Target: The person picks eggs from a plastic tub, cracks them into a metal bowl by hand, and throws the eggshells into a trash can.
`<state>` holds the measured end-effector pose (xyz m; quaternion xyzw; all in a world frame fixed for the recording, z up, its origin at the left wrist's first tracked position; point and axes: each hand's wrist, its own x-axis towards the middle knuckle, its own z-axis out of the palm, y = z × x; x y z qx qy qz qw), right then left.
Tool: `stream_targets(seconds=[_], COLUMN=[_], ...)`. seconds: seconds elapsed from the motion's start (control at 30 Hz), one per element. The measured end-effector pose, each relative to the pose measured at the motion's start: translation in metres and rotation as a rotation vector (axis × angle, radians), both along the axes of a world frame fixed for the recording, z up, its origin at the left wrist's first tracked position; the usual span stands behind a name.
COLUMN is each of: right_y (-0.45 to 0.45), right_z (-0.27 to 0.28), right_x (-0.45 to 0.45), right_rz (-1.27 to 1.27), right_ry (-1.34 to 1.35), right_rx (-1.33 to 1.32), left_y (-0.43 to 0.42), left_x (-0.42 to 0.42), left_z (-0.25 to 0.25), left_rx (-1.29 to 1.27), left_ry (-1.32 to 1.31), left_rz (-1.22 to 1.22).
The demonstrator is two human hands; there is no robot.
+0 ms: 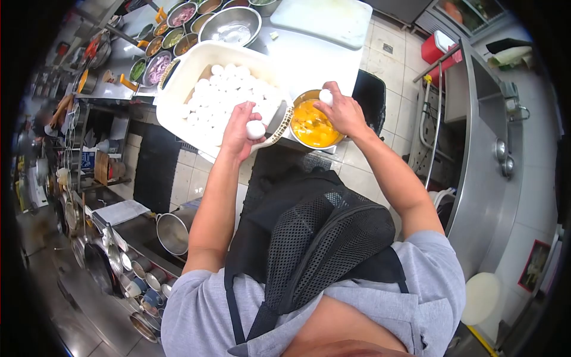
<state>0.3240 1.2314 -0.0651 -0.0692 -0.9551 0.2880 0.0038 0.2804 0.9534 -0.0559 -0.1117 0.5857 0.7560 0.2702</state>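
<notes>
My left hand [242, 132] is closed around a white egg [256, 130], over the near rim of a large cream tub [178, 128]. Many white eggs [223, 89] lie heaped inside that tub. Between the fingers of my right hand [344, 113] is another white egg [325, 96], held above the right rim of a round metal pot [295, 132]. Orange-yellow yolks and liquid egg [312, 125] fill much of the pot. Whether the egg in my right hand is cracked cannot be made out.
Behind the tub stand an empty steel bowl [231, 27] and several bowls of chopped food [159, 66]. A white cutting board [321, 21] lies at the back. A black bin [370, 98] is right of the pot; a steel sink counter [476, 149] runs along the right.
</notes>
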Motion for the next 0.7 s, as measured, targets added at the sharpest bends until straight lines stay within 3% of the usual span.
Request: stream_targets(seconds=[0.1,0.2,0.27,0.33,0.4,0.43,0.47,0.53,0.67,0.7], right_y=[0.030,0.081,0.105,0.100,0.080,0.046,0.027,0.004,0.010,0.015], right_z=[-0.005,-0.032,-0.031,-0.019,-0.012,0.020,0.035,0.026,-0.015,-0.025], right_x=[-0.011,-0.021,-0.017,-0.012,-0.004,0.006,0.014,0.016,0.019,0.020], right_rz=[-0.137,-0.269,-0.245,-0.284,0.055,0.083,0.241,0.473,0.243,-0.003], right_ry=[0.043,0.268,0.199,0.130,0.342,0.155,0.153,0.280,0.088,0.060], right_rx=[-0.119,-0.121,0.225,0.263,-0.028,-0.339,-0.351,-0.399,-0.550,-0.948], left_y=[0.001,-0.003,-0.001,0.017,0.041,0.053,0.065,0.085,0.088,0.079], left_x=[-0.006,-0.007,-0.004,-0.002,0.000,0.002,0.002,-0.002,-0.025,-0.043], left_z=[0.004,-0.002,-0.006,-0.005,0.000,0.004,0.011,0.028,0.039,0.033], left_rx=[0.006,0.069,0.130,0.094,-0.027,-0.149,-0.157,-0.503,-0.437,-0.580], left_ry=[0.030,0.108,0.153,0.283,0.349,0.410,0.409,0.454,0.376,0.492], left_rz=[-0.014,-0.026,-0.041,-0.084,-0.129,-0.185,-0.181,-0.375,-0.505,-0.417])
